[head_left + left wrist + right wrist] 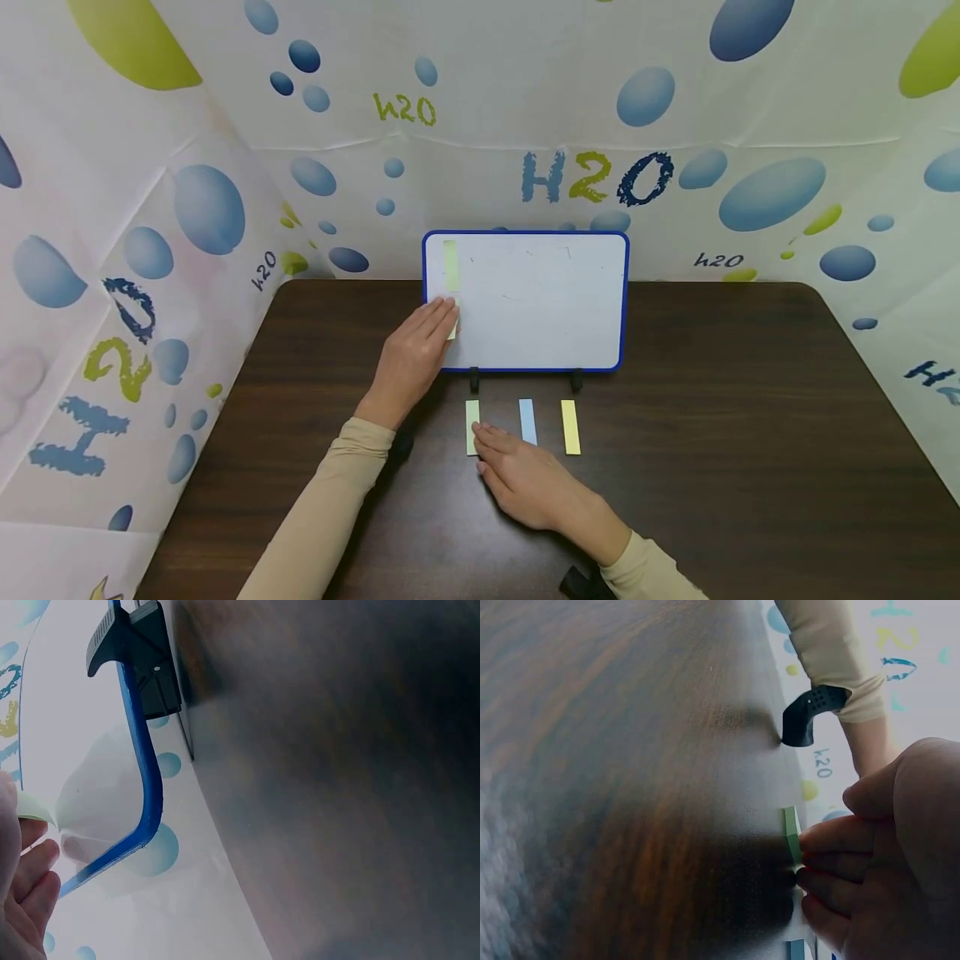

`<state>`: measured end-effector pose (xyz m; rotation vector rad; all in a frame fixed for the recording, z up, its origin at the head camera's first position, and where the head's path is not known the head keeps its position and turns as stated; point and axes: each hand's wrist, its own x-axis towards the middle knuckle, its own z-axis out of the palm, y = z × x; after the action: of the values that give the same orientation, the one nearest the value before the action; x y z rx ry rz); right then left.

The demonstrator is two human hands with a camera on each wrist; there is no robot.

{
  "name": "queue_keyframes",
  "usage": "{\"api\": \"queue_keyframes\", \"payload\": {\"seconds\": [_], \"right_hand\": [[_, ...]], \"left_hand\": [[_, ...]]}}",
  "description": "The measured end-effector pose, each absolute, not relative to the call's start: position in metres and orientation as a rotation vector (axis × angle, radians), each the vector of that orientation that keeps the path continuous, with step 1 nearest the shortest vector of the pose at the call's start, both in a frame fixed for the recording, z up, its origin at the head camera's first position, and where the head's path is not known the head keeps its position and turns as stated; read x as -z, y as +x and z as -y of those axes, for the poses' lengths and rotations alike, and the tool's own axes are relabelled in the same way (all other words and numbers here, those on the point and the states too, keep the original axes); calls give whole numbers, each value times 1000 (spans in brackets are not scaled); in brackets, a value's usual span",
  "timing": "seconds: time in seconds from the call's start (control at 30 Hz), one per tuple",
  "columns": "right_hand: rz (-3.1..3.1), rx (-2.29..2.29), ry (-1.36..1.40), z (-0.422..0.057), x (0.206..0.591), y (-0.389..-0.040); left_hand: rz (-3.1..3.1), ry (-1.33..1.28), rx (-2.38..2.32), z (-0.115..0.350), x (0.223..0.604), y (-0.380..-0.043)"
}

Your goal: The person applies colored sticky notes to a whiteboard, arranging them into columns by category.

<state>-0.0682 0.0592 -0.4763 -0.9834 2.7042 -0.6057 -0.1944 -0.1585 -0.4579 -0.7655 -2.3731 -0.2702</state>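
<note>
A small whiteboard (540, 300) with a blue frame stands upright on the table. One pale green sticky strip (451, 265) is on its upper left. Below it, my left hand (415, 354) presses a second green strip (35, 807) on the board with straight fingers. That strip's lower end curves away from the surface; the left thumb is hidden in the head view. My right hand (528, 483) lies low over the table, fingers extended, fingertips at the right edge of a green sticky pad (472, 417). A blue pad (528, 417) is partly behind this hand.
A yellow pad (571, 427) lies right of the blue one. Black stand feet (474, 381) hold up the whiteboard's lower edge. The dark wooden table (750, 433) spreads to both sides, with a patterned sheet (480, 75) behind. A black wrist mount (810, 716) is on the left forearm.
</note>
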Motion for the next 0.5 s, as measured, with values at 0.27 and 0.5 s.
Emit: {"api": "queue_keyframes", "payload": {"seconds": [0.27,0.5], "right_hand": [[-2711,609,-1001,-59,477,-69],[-2716,614,-1006,-60,476,-69]], "left_hand": [[2372,-807,255,158,458,-196],[2419,-817,213,160,457,-196]]}}
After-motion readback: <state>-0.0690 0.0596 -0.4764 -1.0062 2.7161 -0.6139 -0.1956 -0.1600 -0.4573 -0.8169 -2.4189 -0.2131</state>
